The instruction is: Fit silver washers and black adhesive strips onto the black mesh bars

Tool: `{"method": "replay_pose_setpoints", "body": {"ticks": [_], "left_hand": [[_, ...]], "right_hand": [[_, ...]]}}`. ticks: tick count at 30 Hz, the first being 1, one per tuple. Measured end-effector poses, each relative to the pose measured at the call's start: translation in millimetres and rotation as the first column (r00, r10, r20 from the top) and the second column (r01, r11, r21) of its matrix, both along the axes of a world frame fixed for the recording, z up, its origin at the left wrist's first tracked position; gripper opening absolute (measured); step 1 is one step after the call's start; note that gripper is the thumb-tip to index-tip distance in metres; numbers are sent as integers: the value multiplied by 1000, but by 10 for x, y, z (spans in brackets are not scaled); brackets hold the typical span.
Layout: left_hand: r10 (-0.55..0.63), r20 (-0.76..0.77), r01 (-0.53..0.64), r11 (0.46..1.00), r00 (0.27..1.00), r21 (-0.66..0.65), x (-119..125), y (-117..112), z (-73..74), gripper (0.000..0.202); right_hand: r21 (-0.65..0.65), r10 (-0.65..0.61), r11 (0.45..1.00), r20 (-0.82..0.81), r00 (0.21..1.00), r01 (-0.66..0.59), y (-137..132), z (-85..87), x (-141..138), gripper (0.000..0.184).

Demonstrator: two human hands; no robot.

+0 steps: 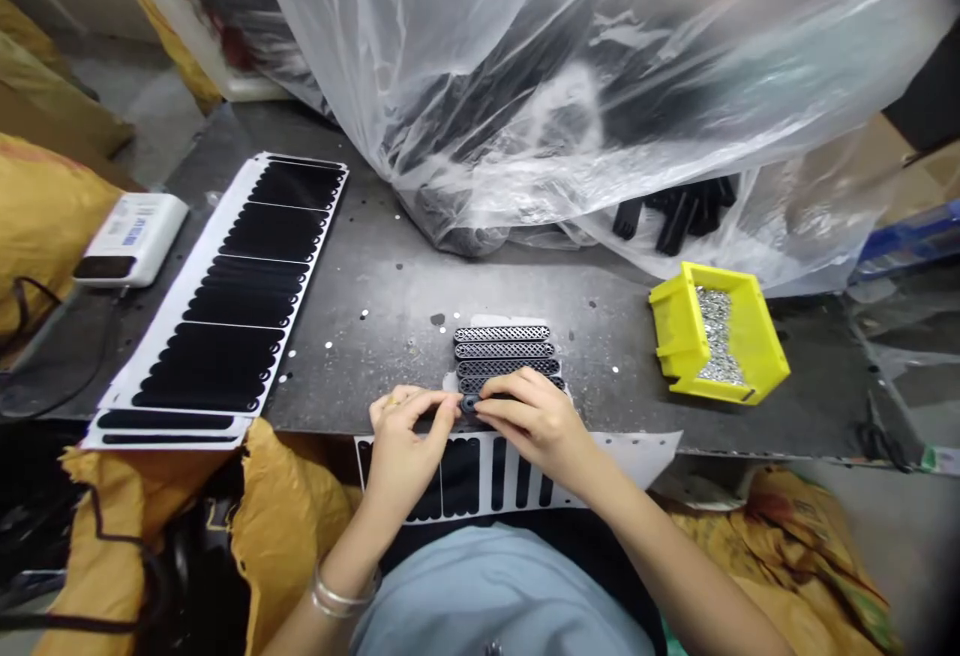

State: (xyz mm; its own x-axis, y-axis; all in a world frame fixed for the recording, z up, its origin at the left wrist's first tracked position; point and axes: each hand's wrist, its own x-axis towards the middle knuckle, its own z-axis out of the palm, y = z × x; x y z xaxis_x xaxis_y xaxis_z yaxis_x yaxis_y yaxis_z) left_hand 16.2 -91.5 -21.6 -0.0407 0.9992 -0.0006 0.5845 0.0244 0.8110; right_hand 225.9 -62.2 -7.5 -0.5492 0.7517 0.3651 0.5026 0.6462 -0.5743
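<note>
Several black perforated strips with rounded ends (504,350) lie stacked side by side in a row at the table's front edge. My left hand (409,431) is closed in a pinch, thumb and forefinger meeting at the left end of the nearest strip (469,403); whatever is between those fingertips is too small to make out. My right hand (532,421) reaches over the same strip from the right, its fingers closed on it and covering most of its length. The strip's rounded left end shows between the two hands.
A yellow bin (772,361) of small shiny metal pieces stands right. Black die-cut sticker sheets (225,306) lie left, another sheet (637,451) overhangs the front edge. A white box (139,236) with a cable, plastic sheeting (480,136), scissors (877,436) and yellow sacks (292,516) surround.
</note>
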Motion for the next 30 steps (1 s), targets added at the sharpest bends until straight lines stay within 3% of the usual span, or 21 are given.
{"method": "replay_pose_setpoints", "body": {"ticks": [7,11,14,20,23,26,28,30], "left_hand": [[23,-1,-23,998,1000,-53,45,65,50,22],[-1,3,1,998,1000,-62,47,77,34,23],[-3,1,3,999,1000,-51,41,84,10,25],[-26,-39,24,999,999,-43,8,122,8,26],[0,-128,8,998,992,62,44,56,25,24],[-6,-189,73,935,982,347,173,-128,-42,6],[-175,-195,249,842,965,478,296,-264,-166,14],[-358,-226,423,740,906,523,418,-357,-336,26]], "right_hand": [[19,-4,1000,62,998,3,-32,119,28,19],[-204,-171,964,31,985,173,-85,195,396,20],[-341,-252,915,-60,966,217,-87,157,620,14],[-313,-219,934,-121,968,172,-77,49,645,14],[-143,-293,950,-102,951,278,-226,60,639,17],[-67,-377,926,-86,922,372,-501,-9,653,22],[-94,-362,930,-56,930,356,-679,-129,665,24],[-95,-330,941,-55,942,324,-802,-257,701,26]]}}
